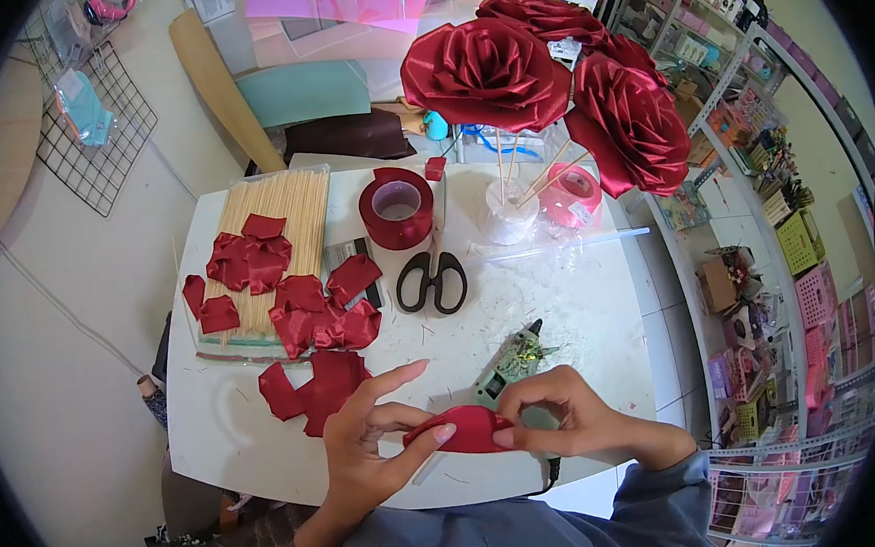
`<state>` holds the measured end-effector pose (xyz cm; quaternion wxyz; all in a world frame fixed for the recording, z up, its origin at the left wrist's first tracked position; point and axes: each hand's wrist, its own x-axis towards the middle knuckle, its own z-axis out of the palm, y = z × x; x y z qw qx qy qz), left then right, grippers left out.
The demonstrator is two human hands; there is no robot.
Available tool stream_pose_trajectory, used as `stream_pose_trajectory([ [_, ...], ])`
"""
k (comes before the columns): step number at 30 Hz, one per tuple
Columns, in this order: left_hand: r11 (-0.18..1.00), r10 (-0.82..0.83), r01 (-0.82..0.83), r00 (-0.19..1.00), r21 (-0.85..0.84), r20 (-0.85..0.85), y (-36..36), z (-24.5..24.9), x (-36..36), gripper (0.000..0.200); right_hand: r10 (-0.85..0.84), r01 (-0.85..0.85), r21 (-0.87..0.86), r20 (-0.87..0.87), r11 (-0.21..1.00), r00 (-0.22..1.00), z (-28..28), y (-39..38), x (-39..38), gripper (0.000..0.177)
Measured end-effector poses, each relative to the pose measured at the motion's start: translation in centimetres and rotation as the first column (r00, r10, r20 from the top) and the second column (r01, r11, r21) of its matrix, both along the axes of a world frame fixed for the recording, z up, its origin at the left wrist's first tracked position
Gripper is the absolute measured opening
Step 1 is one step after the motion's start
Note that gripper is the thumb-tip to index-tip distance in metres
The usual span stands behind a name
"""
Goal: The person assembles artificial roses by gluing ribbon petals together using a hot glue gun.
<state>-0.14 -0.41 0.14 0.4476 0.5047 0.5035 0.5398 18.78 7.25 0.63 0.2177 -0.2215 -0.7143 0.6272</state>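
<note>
Between my two hands is a dark red satin ribbon petal (472,430), held above the front edge of the white table. My left hand (373,443) pinches its left end with the thumb on top, index finger stretched out. At the right end, my right hand (556,412) grips it between thumb and fingers. A green glue gun (508,364) lies just beyond my right hand, its cord running toward the table edge. Cut red ribbon pieces (334,385) lie beyond my left hand, with more petals (325,320) farther back.
Black-handled scissors (431,282) lie mid-table, below a red ribbon roll (396,208). A bundle of wooden sticks (298,207) is at the left. Large red ribbon roses (486,75) rise from a white holder (507,214) beside a pink roll (571,195). Shelves (796,241) stand at right.
</note>
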Motion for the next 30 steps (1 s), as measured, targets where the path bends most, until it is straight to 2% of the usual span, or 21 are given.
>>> stream_pose_trajectory([
  [1,1.0,0.001,-0.001,1.0,0.0,0.0,0.0,-0.1,0.1,0.052,-0.041,0.041,0.053,-0.002,0.998,0.999,0.0,0.0,0.1,0.008],
  [4,1.0,0.005,-0.005,1.0,0.011,0.007,0.2,-0.5,0.2,0.051,-0.098,0.1,0.057,-0.042,0.993,0.994,0.0,0.2,0.2,0.007],
  [6,0.998,-0.015,0.019,0.998,0.052,-0.068,0.3,-0.7,0.1,0.05,-0.101,0.101,0.069,-0.014,0.992,0.995,0.1,0.2,0.2,0.008],
  [14,0.998,0.011,-0.008,0.999,0.064,-0.04,0.1,-1.0,0.4,0.045,-0.104,0.104,0.109,-0.005,0.989,0.995,-0.3,0.2,0.2,0.009],
  [19,0.995,0.008,-0.006,1.0,0.097,-0.021,0.0,-1.2,0.4,0.044,-0.134,0.136,0.078,-0.023,0.988,0.991,-0.4,0.2,0.1,0.007],
  [22,0.996,-0.009,0.013,0.999,0.086,-0.041,0.0,-1.0,0.4,0.044,-0.139,0.14,0.054,-0.03,0.989,0.99,-0.5,0.1,0.1,0.007],
  [25,0.999,-0.012,0.012,1.0,0.043,0.008,0.1,-0.9,0.5,0.044,-0.144,0.145,0.05,-0.017,0.988,0.989,-0.6,0.2,0.3,0.007],
  [26,0.999,0.003,-0.005,0.999,0.042,0.037,0.1,-0.9,0.6,0.044,-0.144,0.144,0.051,-0.017,0.988,0.989,-0.6,0.1,0.2,0.007],
  [28,0.999,0.019,-0.022,0.998,0.042,0.065,0.2,-0.9,0.8,0.043,-0.187,0.186,-0.059,-0.027,0.981,0.982,-0.5,-0.1,0.0,0.009],
  [30,0.993,0.082,-0.09,0.991,0.078,0.101,0.2,-1.1,1.0,0.042,-0.174,0.172,-0.045,-0.067,0.984,0.982,-0.1,-0.2,-0.2,0.01],
])
